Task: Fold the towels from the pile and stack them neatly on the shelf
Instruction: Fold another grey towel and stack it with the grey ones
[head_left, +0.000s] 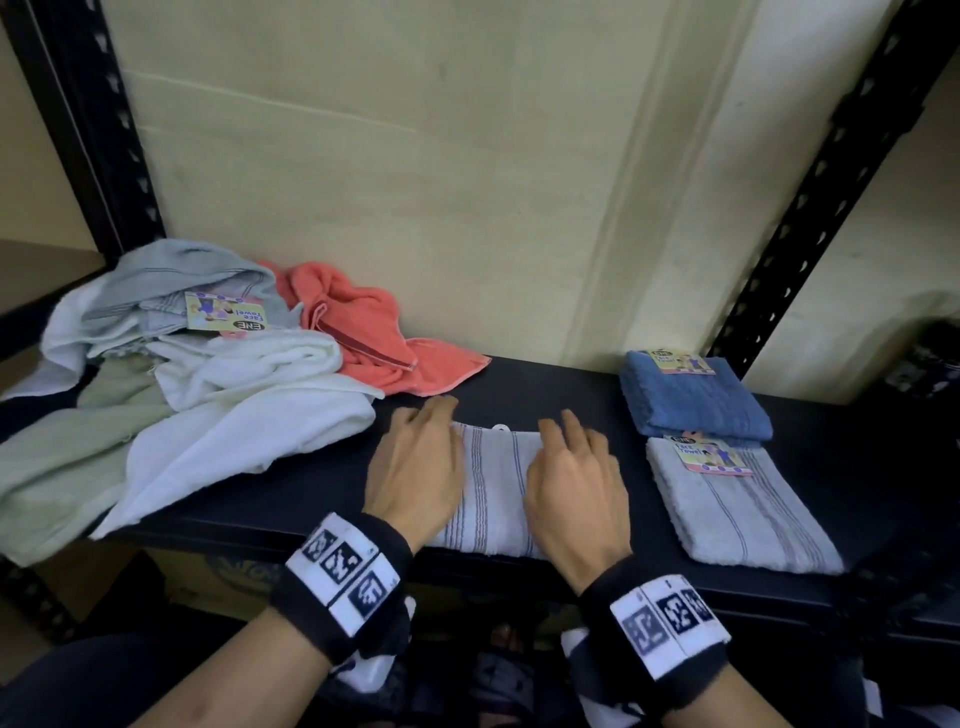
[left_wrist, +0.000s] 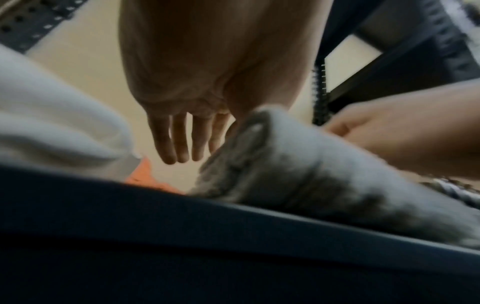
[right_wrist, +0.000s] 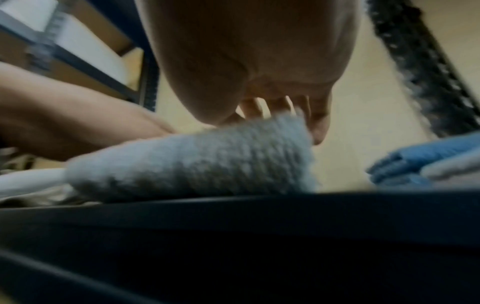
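A folded grey striped towel (head_left: 496, 483) lies on the dark shelf (head_left: 322, 478) in the middle of the head view. My left hand (head_left: 415, 467) rests flat along its left edge, fingers straight. My right hand (head_left: 576, 478) lies flat on its right part, fingers spread. In the left wrist view the left hand's fingers (left_wrist: 179, 139) hang straight beside the towel's folded edge (left_wrist: 259, 156). In the right wrist view the grey towel (right_wrist: 207, 160) lies under the right hand's fingers (right_wrist: 319, 121). An unfolded pile (head_left: 197, 374) of white, pale green, grey and coral towels sits at the left.
A folded blue towel (head_left: 691, 400) with a paper tag lies at the back right, and a folded grey striped towel (head_left: 737, 509) with a tag lies in front of it. Black perforated uprights (head_left: 104, 130) frame the shelf. A cream wall (head_left: 415, 182) closes the back.
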